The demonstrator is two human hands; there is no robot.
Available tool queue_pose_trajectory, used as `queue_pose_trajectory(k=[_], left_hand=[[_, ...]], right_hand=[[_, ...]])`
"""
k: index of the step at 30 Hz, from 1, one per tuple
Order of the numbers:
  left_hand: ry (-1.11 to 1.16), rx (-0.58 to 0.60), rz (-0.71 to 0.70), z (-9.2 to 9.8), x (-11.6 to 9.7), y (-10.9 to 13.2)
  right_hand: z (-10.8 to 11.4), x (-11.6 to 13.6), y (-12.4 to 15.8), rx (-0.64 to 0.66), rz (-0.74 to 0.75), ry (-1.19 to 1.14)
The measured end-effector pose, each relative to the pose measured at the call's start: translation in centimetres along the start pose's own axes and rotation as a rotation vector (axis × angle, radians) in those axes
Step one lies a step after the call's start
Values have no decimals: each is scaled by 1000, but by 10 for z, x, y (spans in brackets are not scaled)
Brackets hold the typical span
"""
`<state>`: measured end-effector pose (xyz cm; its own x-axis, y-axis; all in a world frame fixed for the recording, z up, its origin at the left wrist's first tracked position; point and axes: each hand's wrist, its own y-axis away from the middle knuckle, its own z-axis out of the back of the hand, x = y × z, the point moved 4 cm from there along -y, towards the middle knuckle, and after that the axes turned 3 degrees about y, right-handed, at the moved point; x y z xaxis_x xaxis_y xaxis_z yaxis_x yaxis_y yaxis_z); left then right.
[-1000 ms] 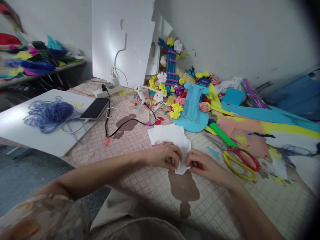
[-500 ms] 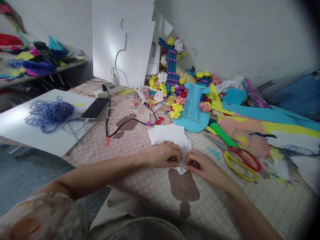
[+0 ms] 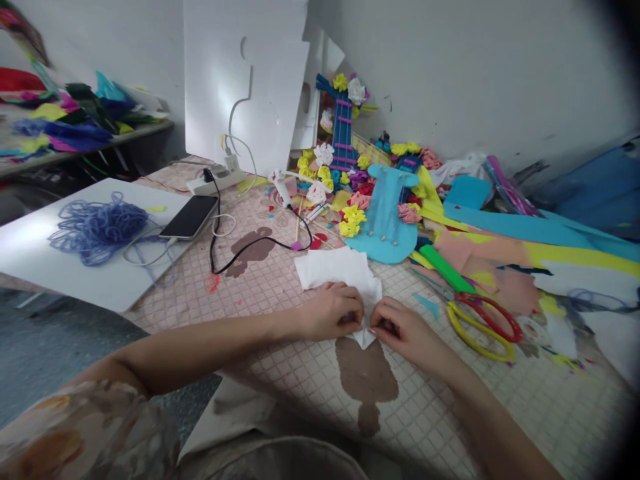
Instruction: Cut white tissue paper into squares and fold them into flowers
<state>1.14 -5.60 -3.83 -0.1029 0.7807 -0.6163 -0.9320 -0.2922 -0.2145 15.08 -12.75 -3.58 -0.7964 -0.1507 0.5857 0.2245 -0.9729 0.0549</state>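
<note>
A crumpled piece of white tissue paper (image 3: 340,270) lies on the tiled floor in front of me. My left hand (image 3: 330,312) and my right hand (image 3: 403,330) both pinch its near corner, fingers curled and almost touching each other. A brown bear-shaped paper cutout (image 3: 367,377) lies flat just below my hands. Red and yellow scissors (image 3: 480,320) rest on the floor to the right of my right hand.
A white board (image 3: 75,267) at left carries blue yarn (image 3: 97,223) and a phone (image 3: 190,217) on a cable. A turquoise guitar-shaped cutout (image 3: 385,213), paper flowers, a glue gun (image 3: 281,188) and coloured paper sheets crowd the far and right side.
My hands have drawn a little closer together on the tissue's near corner, folding it tighter. Nothing else has moved.
</note>
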Motion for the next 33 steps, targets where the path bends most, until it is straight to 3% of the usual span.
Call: queue_pose_trajectory(k=[33], left_hand=[[-51,-35,53,-4,-3,0]], right_hand=[[-6,5,2,-71,-54,141]])
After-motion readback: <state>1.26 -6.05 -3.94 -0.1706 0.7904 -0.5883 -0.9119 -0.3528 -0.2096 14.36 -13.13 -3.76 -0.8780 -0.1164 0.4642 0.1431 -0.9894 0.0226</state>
